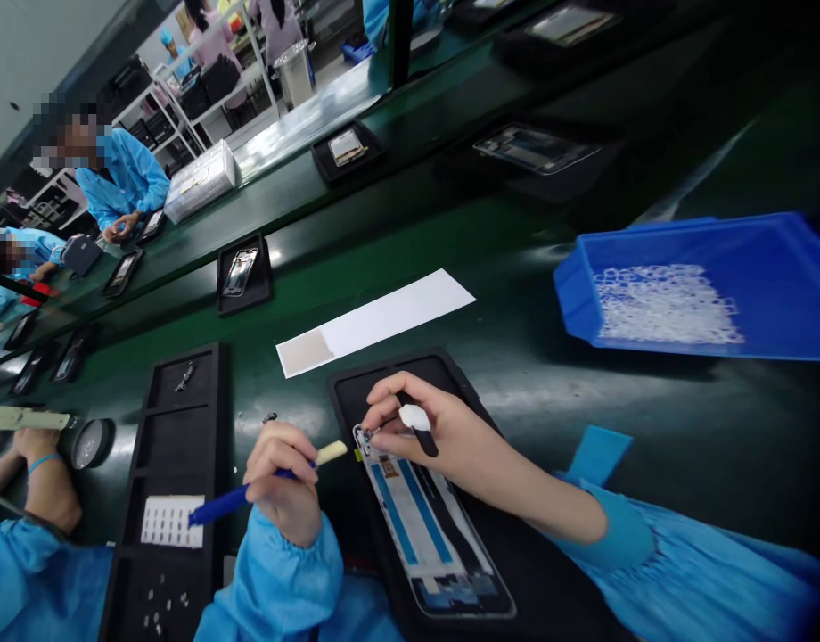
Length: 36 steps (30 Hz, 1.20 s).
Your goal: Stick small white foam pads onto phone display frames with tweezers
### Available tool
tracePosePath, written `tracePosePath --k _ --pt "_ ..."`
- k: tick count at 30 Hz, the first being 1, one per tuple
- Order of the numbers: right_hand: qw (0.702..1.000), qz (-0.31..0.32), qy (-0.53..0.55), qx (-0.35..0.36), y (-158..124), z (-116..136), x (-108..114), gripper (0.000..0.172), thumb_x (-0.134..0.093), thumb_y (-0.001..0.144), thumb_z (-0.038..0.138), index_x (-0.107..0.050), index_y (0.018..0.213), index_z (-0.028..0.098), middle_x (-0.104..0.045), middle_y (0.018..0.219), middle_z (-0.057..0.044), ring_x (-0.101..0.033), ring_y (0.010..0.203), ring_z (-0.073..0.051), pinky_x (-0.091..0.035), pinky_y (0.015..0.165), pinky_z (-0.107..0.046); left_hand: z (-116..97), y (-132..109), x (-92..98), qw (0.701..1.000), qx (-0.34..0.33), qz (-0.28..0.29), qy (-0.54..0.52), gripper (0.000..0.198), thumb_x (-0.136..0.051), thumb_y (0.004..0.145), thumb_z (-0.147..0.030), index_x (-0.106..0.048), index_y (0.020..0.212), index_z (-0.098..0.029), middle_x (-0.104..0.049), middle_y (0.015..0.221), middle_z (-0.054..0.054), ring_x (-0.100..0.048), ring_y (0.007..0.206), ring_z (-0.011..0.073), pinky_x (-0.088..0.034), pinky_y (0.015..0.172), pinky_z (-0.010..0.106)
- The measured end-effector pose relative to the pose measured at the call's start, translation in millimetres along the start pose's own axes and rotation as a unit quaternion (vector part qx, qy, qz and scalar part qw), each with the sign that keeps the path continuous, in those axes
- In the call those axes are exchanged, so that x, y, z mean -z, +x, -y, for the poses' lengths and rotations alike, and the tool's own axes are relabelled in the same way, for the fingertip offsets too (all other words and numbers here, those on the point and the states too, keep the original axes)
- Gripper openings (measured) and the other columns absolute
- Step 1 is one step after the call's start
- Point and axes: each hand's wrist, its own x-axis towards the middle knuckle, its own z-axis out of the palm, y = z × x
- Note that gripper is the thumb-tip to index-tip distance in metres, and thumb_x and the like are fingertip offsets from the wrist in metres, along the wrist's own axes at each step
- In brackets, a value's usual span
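Phone frame (424, 517): lies in a black tray (353, 397) on the green worktop (510, 357), set at a slant, upper end just beside both hands. Two blue strips run along its pale inside.

Far left: co-worker's hand (36, 441), blue band at the wrist, at a pale yellow-green strip (26, 418). Round dish (91, 443) just beside that arm.

Next, long parts tray (215, 428), black, in compartments: small metal parts (184, 376) in the top one; white sheet (173, 520) with rows of dark marks lower down; tiny loose pieces (162, 604) in the bottom one. Beyond it, small tray (264, 290) with another frame (241, 270) inside.

Left hand (282, 477): fingers curled closely around a blue tool (226, 504), pale-yellow tip pointing right, toward the phone frame but apart from it. Other end over the white sheet; contact unclear.

Centre: paper strip (389, 312), flat, white, beige patch at its left end.

Right hand (446, 432): thumb and forefinger nearly together at the phone frame's upper corner; cannot tell if they grip anything. Black-and-white item (416, 417) at the other fingers, nature unclear.

Far right: blue bin (784, 285) with heaped white pieces (670, 303).
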Motion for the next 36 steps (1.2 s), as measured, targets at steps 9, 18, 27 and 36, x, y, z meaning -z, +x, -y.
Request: tracePosePath --k 9,18,27,36 --pt "1.000 0.011 -0.015 -0.010 -1.6 6.4 -0.4 0.033 -0.074 0.072 0.035 -0.053 0.094 0.023 -0.069 0.080 -0.001 -0.065 0.069 -0.017 -0.055 0.065 -0.032 1.1 -1.6 3.6 0.984 0.112 0.124 -0.061 0.060 -0.033 0.098 -0.056 -0.049 0.053 -0.019 -0.055 0.058 0.002 -0.054 0.053 0.0125 -0.047 0.052 0.027" --pt "0.995 -0.092 -0.019 0.026 1.7 11.3 -1.5 0.033 -0.072 0.073 0.038 -0.054 0.094 0.022 -0.071 0.083 -0.004 -0.068 0.072 -0.020 -0.056 0.065 -0.034 -2.7 0.6 5.6 0.967 0.174 0.168 -0.080 0.010 -0.053 0.096 -0.028 -0.056 0.092 -0.019 -0.060 0.094 0.003 -0.069 0.076 0.0129 -0.060 0.072 0.029" --pt "0.979 -0.156 -0.097 0.085 0.4 13.3 -1.8 0.022 -0.065 0.075 0.031 -0.055 0.092 0.023 -0.070 0.077 -0.002 -0.066 0.069 -0.019 -0.053 0.061 -0.031 -11.3 -3.2 1.3 0.976 -0.050 0.197 0.078 0.006 -0.057 0.092 -0.015 -0.059 0.091 -0.021 -0.067 0.090 0.004 -0.067 0.087 0.0160 -0.058 0.076 0.030" --pt "0.983 -0.129 -0.077 0.101 -2.0 12.6 3.3 0.019 -0.062 0.074 0.028 -0.051 0.090 0.023 -0.062 0.072 0.002 -0.055 0.060 -0.014 -0.047 0.055 -0.027 -6.8 -2.9 -5.2 0.980 0.110 0.164 -0.014 0.015 -0.060 0.092 -0.033 -0.056 0.090 -0.019 -0.071 0.088 0.005 -0.072 0.078 0.0170 -0.061 0.071 0.031"
